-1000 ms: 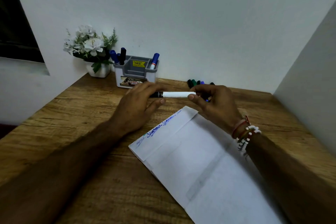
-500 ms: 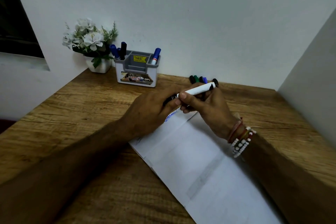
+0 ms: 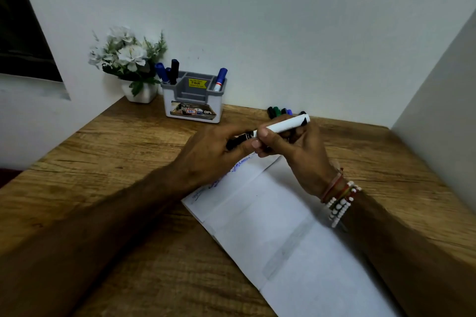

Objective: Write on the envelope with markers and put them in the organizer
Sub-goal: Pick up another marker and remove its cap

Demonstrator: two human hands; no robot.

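Note:
A white envelope [image 3: 278, 226] lies on the wooden desk with blue and green writing along its flap edge. Above the flap, my right hand [image 3: 296, 152] grips the white barrel of a black marker [image 3: 286, 125], tilted up to the right. My left hand [image 3: 219, 154] is closed on the marker's black cap end [image 3: 238, 140]. The grey and white organizer [image 3: 193, 100] stands at the back by the wall, with blue and black markers [image 3: 167, 73] in its left slot and one blue marker [image 3: 220, 78] at its right.
Several loose markers [image 3: 279, 111] lie behind my hands near the wall. A white pot of white flowers [image 3: 128, 62] stands left of the organizer. A wall panel [image 3: 438, 100] closes the right side. The desk edge [image 3: 64, 147] runs diagonally at left.
The marker has tilted from level to slanting up-right, and both hands have come lower and closer over the envelope's flap. My left hand now covers part of the writing.

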